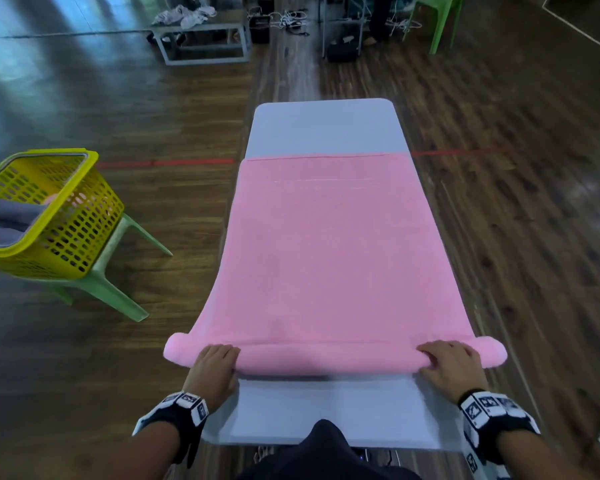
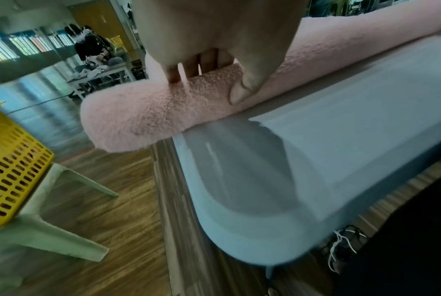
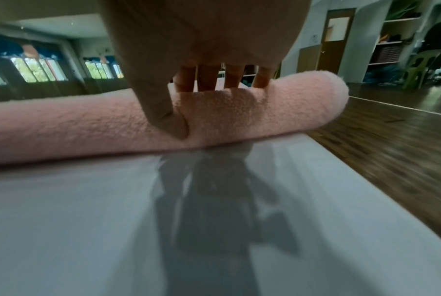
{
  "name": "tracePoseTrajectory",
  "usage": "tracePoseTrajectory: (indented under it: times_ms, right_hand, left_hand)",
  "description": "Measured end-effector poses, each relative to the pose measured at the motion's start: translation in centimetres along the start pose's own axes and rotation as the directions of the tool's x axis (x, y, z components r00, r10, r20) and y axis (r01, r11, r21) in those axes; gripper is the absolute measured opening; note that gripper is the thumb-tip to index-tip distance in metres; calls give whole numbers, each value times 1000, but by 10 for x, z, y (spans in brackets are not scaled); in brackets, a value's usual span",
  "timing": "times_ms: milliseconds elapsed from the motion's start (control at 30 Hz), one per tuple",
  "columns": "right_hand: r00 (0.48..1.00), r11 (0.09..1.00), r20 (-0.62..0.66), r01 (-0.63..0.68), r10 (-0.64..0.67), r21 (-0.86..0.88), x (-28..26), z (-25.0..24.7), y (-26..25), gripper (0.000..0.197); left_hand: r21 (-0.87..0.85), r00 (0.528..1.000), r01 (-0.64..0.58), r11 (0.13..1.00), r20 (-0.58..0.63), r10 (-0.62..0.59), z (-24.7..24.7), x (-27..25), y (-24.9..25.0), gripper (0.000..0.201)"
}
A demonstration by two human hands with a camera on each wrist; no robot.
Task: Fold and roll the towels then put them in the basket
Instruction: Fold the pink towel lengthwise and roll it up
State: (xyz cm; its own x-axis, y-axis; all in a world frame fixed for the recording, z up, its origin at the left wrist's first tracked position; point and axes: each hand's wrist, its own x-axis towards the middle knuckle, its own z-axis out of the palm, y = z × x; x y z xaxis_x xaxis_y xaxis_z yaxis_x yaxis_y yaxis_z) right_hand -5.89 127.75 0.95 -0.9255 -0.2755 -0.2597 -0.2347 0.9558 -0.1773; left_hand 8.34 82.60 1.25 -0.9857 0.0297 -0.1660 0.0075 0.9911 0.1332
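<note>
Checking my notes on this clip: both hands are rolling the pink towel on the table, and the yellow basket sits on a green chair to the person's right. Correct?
Not quite: the yellow basket on the green chair is to the person's left, as the head view shows. The rest holds: left hand and right hand are rolling the pink towel on the table.

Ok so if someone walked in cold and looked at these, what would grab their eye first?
The big pink towel spread along the narrow grey table, its near end already rolled into a tube. The left hand and right hand each grip that roll near its ends, which overhang the table's sides. Off to the left, a yellow basket sits on a green chair with grey cloth inside.
</note>
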Motion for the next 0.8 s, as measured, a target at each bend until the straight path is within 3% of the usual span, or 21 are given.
tracePoseTrajectory:
  times_ms: [67, 167, 333, 467, 500, 633, 733, 800]
  right_hand:
    - [999, 996, 40, -11, 14, -83, 16, -13, -3, 36]
    - [999, 1000, -31, -28, 28, -1, 31, -22, -6, 40]
    - [996, 996, 18, 86, -87, 29, -1, 5, -6, 47]
    - [989, 995, 140, 61, -50, -77, 2, -12, -8, 41]
    - [984, 994, 174, 60, -44, -88, 9, -17, -8, 41]
    - [991, 994, 80, 111, -111, 5, 22, -17, -11, 58]
    - [983, 986, 79, 166, -167, 24, 2, 5, -13, 52]
    - [985, 984, 34, 164, -167, 74, -10, 10, -15, 48]
  left_hand:
    - [7, 998, 48, 999, -26, -48, -4, 14, -4, 32]
    - [82, 989, 131, 988, -79, -124, -5, 25, -7, 43]
    - [51, 999, 37, 998, 6, -38, 3, -3, -4, 58]
    - [-40, 999, 38, 998, 12, -37, 0, -6, -8, 28]
    - [-44, 999, 49, 998, -10, -49, -2, -1, -10, 28]
    - [-25, 991, 109, 994, -81, -111, -4, 14, -19, 44]
    - [-26, 1000, -1, 1000, -25, 0, -3, -4, -13, 52]
    - [-51, 1000, 8, 999, 30, -7, -3, -16, -7, 54]
